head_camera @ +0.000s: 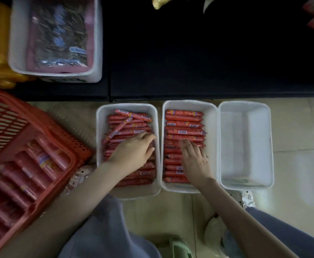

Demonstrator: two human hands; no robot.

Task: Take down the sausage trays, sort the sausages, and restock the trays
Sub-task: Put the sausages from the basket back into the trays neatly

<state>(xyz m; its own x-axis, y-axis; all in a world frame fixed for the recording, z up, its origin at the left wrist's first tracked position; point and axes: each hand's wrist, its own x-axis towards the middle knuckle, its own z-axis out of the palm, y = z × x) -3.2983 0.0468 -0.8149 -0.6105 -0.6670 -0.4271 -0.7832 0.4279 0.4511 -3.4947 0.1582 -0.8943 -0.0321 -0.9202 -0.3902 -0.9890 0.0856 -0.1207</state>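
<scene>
On the floor (171,211), right hand (194,159) flat, likely levelling neat sausages (184,125) in middle tray (211,146); left hand (133,148) on jumbled sausages (128,123), grip unclear.

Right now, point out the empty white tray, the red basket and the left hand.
empty white tray (245,146): head view, bare tray floor.
red basket (7,123): head view, slatted side wall.
left hand (133,148): head view, back of the hand.
</scene>
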